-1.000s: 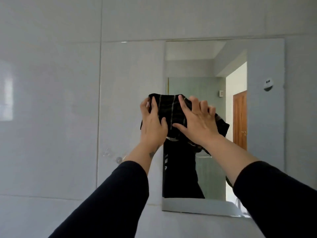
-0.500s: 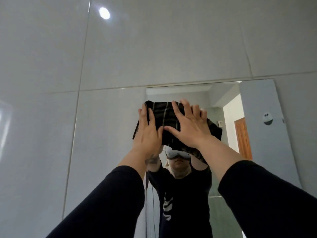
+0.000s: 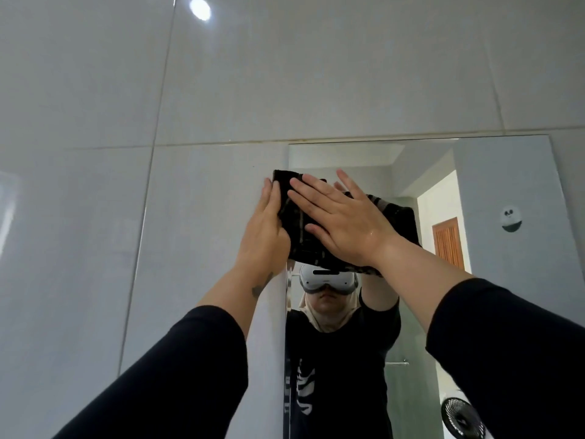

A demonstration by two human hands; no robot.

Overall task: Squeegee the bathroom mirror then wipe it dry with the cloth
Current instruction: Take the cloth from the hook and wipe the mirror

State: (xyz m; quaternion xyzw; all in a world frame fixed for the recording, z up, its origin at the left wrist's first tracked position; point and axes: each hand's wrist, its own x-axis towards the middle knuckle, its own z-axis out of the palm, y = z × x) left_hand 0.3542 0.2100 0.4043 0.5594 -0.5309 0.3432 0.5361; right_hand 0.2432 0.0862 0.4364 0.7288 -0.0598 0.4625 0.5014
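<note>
drying step: my left hand (image 3: 264, 231) and right hand (image 3: 340, 221), fingers flat, press the dark striped cloth (image 3: 296, 223) near the frameless wall mirror's (image 3: 506, 185) top left corner; next, sweep rightward.

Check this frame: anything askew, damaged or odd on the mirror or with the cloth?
Nothing damaged or spilled. The dark cloth is bunched, not flat, and overhangs the mirror at its left edge onto the tile. Left hand and right hand both press it with straight fingers. No cracks show; streaks can't be judged.
</note>
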